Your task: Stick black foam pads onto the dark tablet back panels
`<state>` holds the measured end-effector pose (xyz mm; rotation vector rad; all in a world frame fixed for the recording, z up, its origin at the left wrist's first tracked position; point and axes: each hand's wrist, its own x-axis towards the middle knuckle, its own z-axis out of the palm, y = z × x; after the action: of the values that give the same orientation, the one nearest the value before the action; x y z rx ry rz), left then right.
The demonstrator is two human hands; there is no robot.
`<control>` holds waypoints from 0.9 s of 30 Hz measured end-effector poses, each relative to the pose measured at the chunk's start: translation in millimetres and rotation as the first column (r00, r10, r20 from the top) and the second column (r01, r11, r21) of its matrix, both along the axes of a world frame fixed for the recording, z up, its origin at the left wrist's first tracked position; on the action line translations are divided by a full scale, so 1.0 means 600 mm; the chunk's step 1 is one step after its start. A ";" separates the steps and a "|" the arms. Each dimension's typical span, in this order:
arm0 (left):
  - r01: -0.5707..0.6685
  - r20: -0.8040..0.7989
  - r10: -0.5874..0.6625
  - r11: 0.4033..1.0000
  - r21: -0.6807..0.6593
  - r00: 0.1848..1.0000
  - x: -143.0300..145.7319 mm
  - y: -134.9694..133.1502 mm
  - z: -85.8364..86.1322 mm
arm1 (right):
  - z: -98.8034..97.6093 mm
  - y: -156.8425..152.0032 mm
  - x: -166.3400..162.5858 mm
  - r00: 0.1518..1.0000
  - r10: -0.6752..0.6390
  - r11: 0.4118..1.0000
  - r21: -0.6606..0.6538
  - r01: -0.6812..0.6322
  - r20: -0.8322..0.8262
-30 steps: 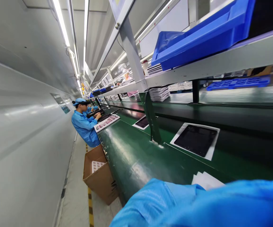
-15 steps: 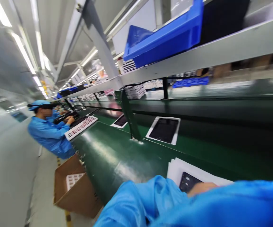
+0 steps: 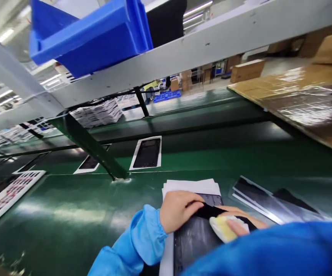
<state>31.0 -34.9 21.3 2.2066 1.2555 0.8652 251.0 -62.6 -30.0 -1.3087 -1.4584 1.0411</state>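
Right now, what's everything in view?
Flat rectangular panel: one, black, lower centre
Thin strip: one, black, across panel
Soft pad: one, yellow-white, over panel
Paper sheets: several, white, under panel
Plastic strips: several, clear/black, right
Papered panels: at least two, black, ahead
Slotted tray: one, white, left
Smooth bench: one, green, beneath
Long shelf: one, white, above
Plastic bin: one, blue, on shelf
Sheet stacks: several, white, behind
Cardboard: several, brown, right
Sleeves: two, blue, foreground
Left hand: one, bare, at strip
Right hand: one, bare, holding pad

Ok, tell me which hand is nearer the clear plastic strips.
Right. The right hand, holding a yellow-and-white pad, is just left of the clear plastic strips; the left hand is farther left, pinching a black strip over the dark panel.
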 end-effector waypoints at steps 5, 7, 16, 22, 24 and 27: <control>-0.078 0.072 0.072 0.994 0.074 0.995 -0.011 0.010 0.005 | 0.028 0.004 -0.006 0.991 0.129 0.988 -0.083 -0.132 -0.037; -0.144 0.082 0.141 0.989 0.041 0.987 -0.018 0.017 0.006 | 0.032 0.006 -0.007 0.988 -0.007 0.992 -0.129 -0.013 -0.154; -0.182 0.031 0.209 0.907 -0.380 0.977 -0.035 0.047 -0.018 | 0.037 0.029 -0.024 0.646 -0.540 0.828 -0.478 0.294 -0.539; -0.162 0.002 0.182 0.884 -0.439 0.983 -0.031 0.052 -0.034 | 0.026 0.025 -0.045 0.858 -0.391 0.882 -0.401 0.247 -0.333; -0.164 -0.012 0.178 0.881 -0.444 0.984 -0.030 0.051 -0.035 | 0.017 0.021 -0.049 0.909 -0.354 0.905 -0.324 0.274 -0.218; -0.167 -0.026 0.174 0.877 -0.451 0.984 -0.031 0.051 -0.036 | 0.004 0.017 -0.052 0.961 -0.275 0.952 -0.144 0.271 -0.008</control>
<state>12.5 -4.4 -0.1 1.7367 1.4874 0.5726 219.9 -52.6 -27.4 -1.5422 -1.1581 0.9874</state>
